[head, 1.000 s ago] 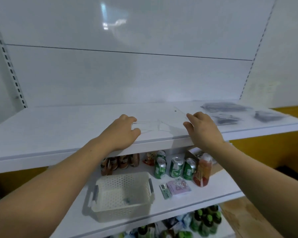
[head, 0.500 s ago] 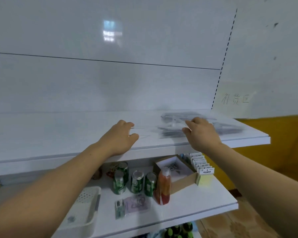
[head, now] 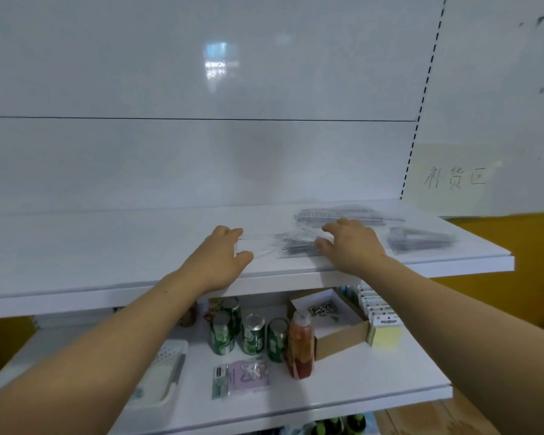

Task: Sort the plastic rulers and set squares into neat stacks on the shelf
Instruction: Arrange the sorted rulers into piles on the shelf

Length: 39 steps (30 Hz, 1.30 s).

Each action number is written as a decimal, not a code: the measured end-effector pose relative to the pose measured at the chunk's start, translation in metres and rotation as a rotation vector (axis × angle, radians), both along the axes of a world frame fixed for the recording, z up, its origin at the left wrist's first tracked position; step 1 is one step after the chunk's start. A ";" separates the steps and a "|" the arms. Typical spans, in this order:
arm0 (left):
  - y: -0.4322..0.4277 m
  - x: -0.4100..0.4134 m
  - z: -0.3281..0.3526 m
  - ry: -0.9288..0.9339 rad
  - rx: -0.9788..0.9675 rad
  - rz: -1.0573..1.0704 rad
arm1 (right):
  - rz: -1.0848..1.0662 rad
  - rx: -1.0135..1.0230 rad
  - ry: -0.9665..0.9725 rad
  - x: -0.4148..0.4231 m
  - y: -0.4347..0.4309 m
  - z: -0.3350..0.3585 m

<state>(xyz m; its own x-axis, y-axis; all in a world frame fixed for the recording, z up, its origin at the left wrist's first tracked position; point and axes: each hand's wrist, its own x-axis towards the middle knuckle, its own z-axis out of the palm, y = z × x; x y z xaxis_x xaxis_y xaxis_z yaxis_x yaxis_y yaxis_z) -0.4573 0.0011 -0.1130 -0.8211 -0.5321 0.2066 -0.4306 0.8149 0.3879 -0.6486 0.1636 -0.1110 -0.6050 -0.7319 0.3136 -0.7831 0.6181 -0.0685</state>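
**On the top shelf (head: 107, 246), a clear piece (head: 264, 245) held low over the piles**

At the shelf's front edge the main risk is a slip. The piece is thin, see-through plastic, likely slick, and it is hard to see against the white board. A pinch on one edge could let it swing or slide off the lip onto the cans below. A second risk is the middle pile (head: 299, 248). It lies loose and fanned just under the right fingers, so a careless push there would probably scatter it further or nudge it toward the right pile (head: 420, 241). Blur hides whether the piece is a ruler or a set square, so it could land on the wrong stack.

The left hand (head: 219, 259) pinches the piece's left end between thumb and curled fingers. From there the piece runs rightward, flat and close above the shelf, to the right hand (head: 354, 246). That hand's fingers bend over the piece's far end and the middle pile, and I cannot tell whether they actually grip either one. The back pile (head: 343, 212) lies just beyond the right fingertips.
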 end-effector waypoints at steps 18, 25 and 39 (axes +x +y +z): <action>0.080 -0.073 0.014 0.150 -0.073 -0.326 | 0.207 0.038 0.108 -0.007 0.074 0.024; 0.127 -0.123 0.004 -0.039 -0.421 -0.248 | -0.002 -0.041 0.081 -0.089 0.141 0.021; 0.193 -0.194 -0.036 -0.354 -0.524 0.032 | 0.120 0.091 -0.144 -0.178 0.165 0.009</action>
<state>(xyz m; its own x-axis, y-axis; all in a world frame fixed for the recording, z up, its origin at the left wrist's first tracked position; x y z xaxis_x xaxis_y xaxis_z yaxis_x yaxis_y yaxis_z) -0.6517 0.1941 -0.1491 -0.8727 -0.4594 0.1653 -0.4871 0.8427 -0.2293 -0.8261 0.3291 -0.1017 -0.5459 -0.8225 0.1596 -0.8375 0.5299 -0.1337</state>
